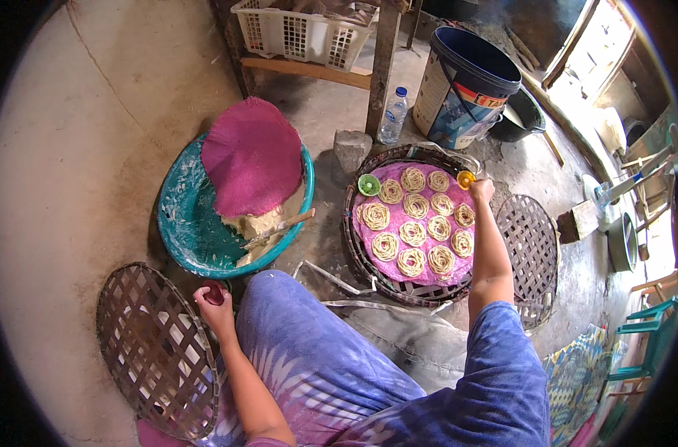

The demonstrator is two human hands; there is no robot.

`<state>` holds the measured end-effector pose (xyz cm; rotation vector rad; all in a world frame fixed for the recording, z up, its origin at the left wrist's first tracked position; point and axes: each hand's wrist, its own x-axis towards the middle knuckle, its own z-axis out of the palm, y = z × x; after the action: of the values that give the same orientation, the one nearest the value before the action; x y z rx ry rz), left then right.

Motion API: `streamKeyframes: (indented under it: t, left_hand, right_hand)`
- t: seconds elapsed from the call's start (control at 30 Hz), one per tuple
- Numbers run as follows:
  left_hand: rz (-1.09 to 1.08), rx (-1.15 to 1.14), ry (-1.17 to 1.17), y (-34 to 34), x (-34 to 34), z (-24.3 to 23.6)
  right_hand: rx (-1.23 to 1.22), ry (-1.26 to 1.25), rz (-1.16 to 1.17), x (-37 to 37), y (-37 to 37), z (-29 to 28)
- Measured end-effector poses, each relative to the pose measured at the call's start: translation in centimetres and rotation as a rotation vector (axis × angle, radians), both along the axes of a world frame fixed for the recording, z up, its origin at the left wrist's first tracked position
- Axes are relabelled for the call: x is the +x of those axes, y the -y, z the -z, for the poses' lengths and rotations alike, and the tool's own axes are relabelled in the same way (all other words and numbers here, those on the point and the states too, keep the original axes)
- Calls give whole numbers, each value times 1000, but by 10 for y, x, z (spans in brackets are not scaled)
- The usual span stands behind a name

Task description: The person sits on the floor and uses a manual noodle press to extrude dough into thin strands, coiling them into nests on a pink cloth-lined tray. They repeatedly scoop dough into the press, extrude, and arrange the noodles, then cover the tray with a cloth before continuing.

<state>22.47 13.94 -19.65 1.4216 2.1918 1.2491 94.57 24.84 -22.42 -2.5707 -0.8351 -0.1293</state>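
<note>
My right hand [483, 191] reaches to the far right edge of a round woven basket [349, 223]; its fingers are closed on a small yellow-orange cup [465, 179]. Inside the basket, a pink cloth [427, 258] carries several nests of pale dough strands [412, 233]. A small green cup [369, 185] rests at the far left of the cloth. Near my left knee, my left hand [218, 313] is closed around a dark red, rounded object [214, 293], whose kind I cannot make out.
Left of the basket stands a teal basin [182, 231] with pale dough [257, 226], a stick and a magenta cloth [251, 156]. Woven lattice trays [156, 350] flank me. Behind are a water bottle [393, 117], a large paint bucket [462, 89] and a wooden rack [383, 67].
</note>
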Motion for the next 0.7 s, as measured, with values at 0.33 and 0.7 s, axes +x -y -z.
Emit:
streamKeyframes:
  t: [0.33, 0.7]
  left_hand:
    - [96, -100, -241, 18, 27, -40]
    - [-62, -93, -439, -16, -56, 74]
  right_hand:
    - [225, -653, -676, -223, 66, -57]
    - [364, -886, -1181, -461, 122, -119]
